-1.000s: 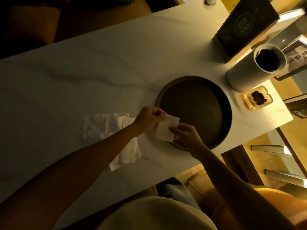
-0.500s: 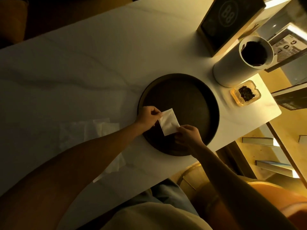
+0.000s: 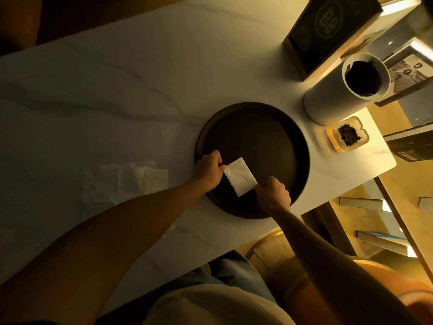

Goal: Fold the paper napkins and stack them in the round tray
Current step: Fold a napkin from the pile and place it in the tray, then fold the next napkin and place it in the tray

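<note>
A dark round tray (image 3: 290, 127) lies on the white marble table. A small folded white napkin (image 3: 239, 175) is over the tray's near-left part. My left hand (image 3: 208, 170) pinches its left edge and my right hand (image 3: 273, 193) pinches its right corner. Whether the napkin rests on the tray floor or hangs just above it, I cannot tell. A loose pile of unfolded napkins (image 3: 131, 181) lies on the table to the left of the tray, partly behind my left forearm.
A tall white cylinder (image 3: 332, 95) with a dark opening stands right of the tray. A small amber glass ashtray (image 3: 348, 137) sits beside it. A dark sign board (image 3: 328, 26) stands at the back right. The table edge (image 3: 351, 184) runs near the tray's right side.
Both hands have carried the folded napkin from the tray's near-left rim to over the tray's inside. The camera view has shifted, so the tray now sits nearer the middle.
</note>
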